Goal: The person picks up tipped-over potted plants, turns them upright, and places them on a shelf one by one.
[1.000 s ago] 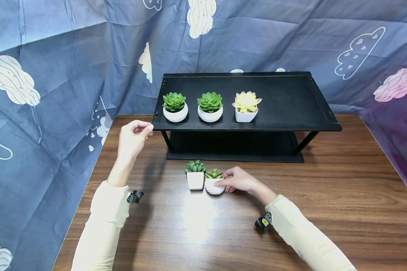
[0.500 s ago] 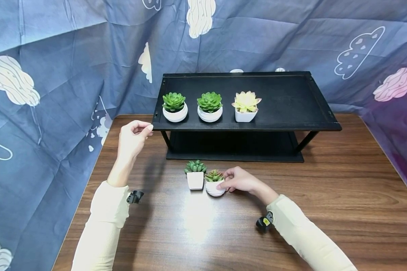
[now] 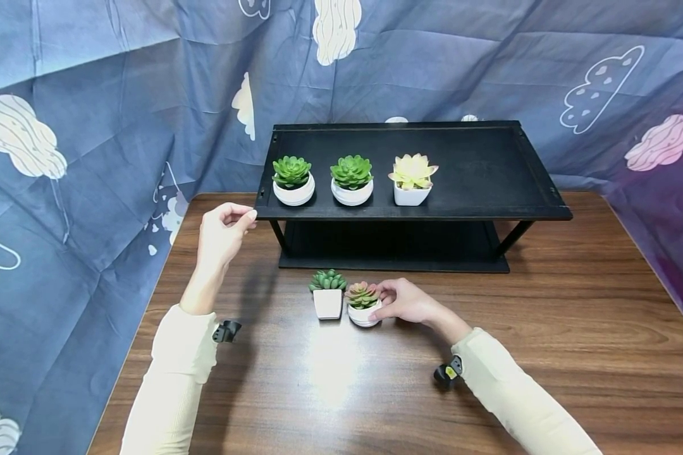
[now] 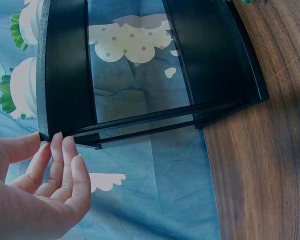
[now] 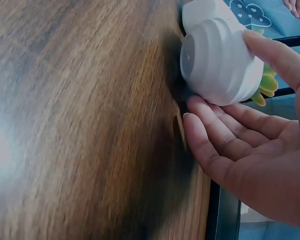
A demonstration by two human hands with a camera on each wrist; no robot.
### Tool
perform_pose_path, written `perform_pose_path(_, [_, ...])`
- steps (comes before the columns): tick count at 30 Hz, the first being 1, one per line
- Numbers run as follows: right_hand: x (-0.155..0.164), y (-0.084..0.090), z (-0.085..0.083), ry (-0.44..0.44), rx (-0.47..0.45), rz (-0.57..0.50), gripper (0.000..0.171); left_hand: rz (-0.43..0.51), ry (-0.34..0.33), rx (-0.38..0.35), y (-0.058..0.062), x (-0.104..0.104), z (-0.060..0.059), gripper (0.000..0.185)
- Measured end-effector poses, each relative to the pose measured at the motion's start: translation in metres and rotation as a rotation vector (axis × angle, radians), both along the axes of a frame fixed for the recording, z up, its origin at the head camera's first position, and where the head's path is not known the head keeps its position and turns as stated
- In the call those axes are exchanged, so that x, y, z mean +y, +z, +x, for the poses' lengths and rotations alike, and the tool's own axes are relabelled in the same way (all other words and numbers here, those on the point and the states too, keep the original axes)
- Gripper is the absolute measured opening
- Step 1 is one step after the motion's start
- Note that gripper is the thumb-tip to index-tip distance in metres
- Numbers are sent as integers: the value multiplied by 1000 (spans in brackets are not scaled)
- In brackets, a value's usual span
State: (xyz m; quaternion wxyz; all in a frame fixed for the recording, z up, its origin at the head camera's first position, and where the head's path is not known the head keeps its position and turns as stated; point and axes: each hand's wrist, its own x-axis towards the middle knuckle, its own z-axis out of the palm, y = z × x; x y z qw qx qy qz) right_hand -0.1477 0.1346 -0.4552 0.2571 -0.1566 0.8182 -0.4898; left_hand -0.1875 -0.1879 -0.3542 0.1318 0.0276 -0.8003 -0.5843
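Note:
My left hand (image 3: 222, 235) pinches the front left corner of the black two-tier shelf (image 3: 478, 170) between thumb and fingertips. In my right hand (image 3: 405, 301) is a small potted succulent (image 3: 364, 312), reddish-green in a round ridged white pot; the thumb lies on one side and fingers on the other. The right wrist view shows the underside of its pot (image 5: 190, 56), which looks raised just off the wood. Immediately left of it on the table stands a dark green succulent in a square white pot (image 3: 327, 304).
On the shelf's upper board, from left to right, sit two green succulents (image 3: 294, 189) (image 3: 351, 191) in round white pots and a pale yellow one (image 3: 413, 189) in a square pot. The wooden table (image 3: 592, 328) extends to the right. A blue cloud-patterned cloth (image 3: 432, 57) hangs behind.
The succulent in my right hand has shifted slightly right, away from the square pot, and tipped so more of its leaf top shows. My left hand stays at the shelf corner.

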Motion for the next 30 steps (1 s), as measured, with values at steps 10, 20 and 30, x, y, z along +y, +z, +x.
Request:
perform_pose_path(10, [6, -2, 0, 5, 38, -34, 54, -16, 1, -14, 0, 0, 0, 19])
perform_pose_path(20, [10, -6, 0, 25, 79, -47, 50, -22, 1, -38, 1, -1, -1, 20])
perform_pose_path(30, [12, -9, 0, 35, 52, -81, 46, -9, -7, -67, 26, 10, 14, 19])
